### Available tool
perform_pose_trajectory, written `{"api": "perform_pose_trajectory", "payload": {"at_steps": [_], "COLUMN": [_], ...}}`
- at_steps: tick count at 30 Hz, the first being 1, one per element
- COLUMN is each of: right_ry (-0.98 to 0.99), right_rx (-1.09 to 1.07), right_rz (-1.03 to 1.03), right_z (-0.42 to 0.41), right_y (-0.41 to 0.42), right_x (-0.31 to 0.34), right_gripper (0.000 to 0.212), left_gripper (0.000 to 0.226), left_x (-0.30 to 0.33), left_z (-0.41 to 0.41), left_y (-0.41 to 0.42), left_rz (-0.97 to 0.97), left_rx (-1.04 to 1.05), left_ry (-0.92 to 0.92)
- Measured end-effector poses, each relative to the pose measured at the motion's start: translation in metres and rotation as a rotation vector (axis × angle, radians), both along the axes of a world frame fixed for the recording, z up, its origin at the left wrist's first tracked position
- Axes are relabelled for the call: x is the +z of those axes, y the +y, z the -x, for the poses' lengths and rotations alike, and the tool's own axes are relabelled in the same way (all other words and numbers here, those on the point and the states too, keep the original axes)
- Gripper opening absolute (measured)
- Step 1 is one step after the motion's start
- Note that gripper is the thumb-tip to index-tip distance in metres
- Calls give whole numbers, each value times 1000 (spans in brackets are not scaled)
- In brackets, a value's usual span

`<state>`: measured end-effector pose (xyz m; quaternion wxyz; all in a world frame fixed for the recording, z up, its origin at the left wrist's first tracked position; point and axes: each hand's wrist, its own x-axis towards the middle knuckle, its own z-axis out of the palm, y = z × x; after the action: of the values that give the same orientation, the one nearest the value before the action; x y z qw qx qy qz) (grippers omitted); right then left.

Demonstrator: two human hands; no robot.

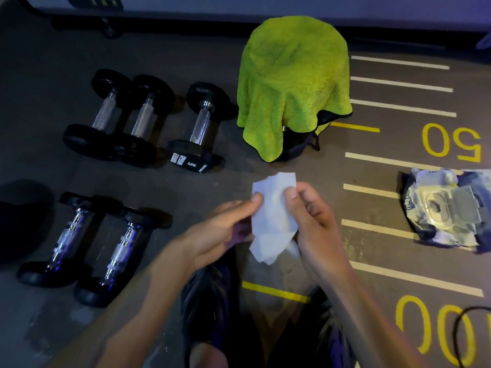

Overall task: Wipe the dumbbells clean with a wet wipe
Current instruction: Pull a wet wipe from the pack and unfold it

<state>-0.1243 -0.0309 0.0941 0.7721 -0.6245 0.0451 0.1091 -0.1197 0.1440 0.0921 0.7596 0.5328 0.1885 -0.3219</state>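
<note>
A white wet wipe [273,221] hangs crumpled in front of me, held by both hands. My left hand [220,229] pinches its left edge with thumb on top. My right hand [313,216] pinches its right side between thumb and fingers. Several black dumbbells with chrome handles lie on the floor to the left. One marked 5 [198,128] lies nearest the hands, two more [117,118] lie beyond it. A second pair [93,248] lies at the near left. Neither hand touches a dumbbell.
A lime-green towel [292,81] drapes over a dark bag [300,144] straight ahead. A wet wipe pack [449,208] lies on the floor at right, lid open. White and yellow floor markings run along the right. My knees are below the hands.
</note>
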Motion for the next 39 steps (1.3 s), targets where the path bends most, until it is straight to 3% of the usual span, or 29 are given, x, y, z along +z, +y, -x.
{"api": "perform_pose_trajectory", "payload": {"at_steps": [2, 4, 7, 9, 11, 13, 16, 19, 24, 27, 30, 32, 35, 37, 39], "right_ry": [-9, -11, 14, -30, -93, -100, -162, -244, -222, -158, -68, 23, 183, 297, 417], "right_rx": [-16, -18, 19, 123, 301, 392, 262, 89, 22, -60, -70, -94, -109, -54, 25], "right_rz": [45, 175, 242, 235, 230, 229, 227, 246, 305, 296, 221, 161, 150, 118, 69], "right_z": [1, 4, 4, -3, -14, -22, -24, -27, -27, -24, -20, -18, -17, -15, -12], "right_y": [-2, -5, -9, -14, -18, -18, -16, -23, -25, -18, -9, -7, -12, -18, -24], "right_x": [-5, -11, -13, -6, 0, 4, 10, 18, 20, 14, 11, 10, 2, -4, -4], "right_gripper": [22, 19, 12, 38, 51, 37, 3, 9, 8, 12, 18, 20, 34, 46, 38], "left_gripper": [44, 29, 26, 30, 24, 22, 25, 23, 14, 16, 36, 51, 36, 29, 28], "left_x": [0, 2, 9, 17, 26, 30, 22, 6, 5, 10, 10, 12, 14, 11, 7], "left_z": [1, -5, -9, -11, -14, -16, -14, -5, 6, 8, 4, 4, 6, 7, 7], "left_y": [-3, 0, 16, 25, 28, 25, 24, 34, 45, 37, 27, 23, 20, 18, 18], "left_rz": [63, -83, -555, -770, -815, -798, -783, -766, -546, -424, -67, 90, 158, 83, -20], "left_rx": [103, 176, -101, -368, -477, -481, -416, -278, -38, 111, 248, 205, 131, 164, 178], "left_ry": [-97, -286, -664, -854, -952, -969, -888, -757, -641, -547, -227, -36, 74, 63, 16]}}
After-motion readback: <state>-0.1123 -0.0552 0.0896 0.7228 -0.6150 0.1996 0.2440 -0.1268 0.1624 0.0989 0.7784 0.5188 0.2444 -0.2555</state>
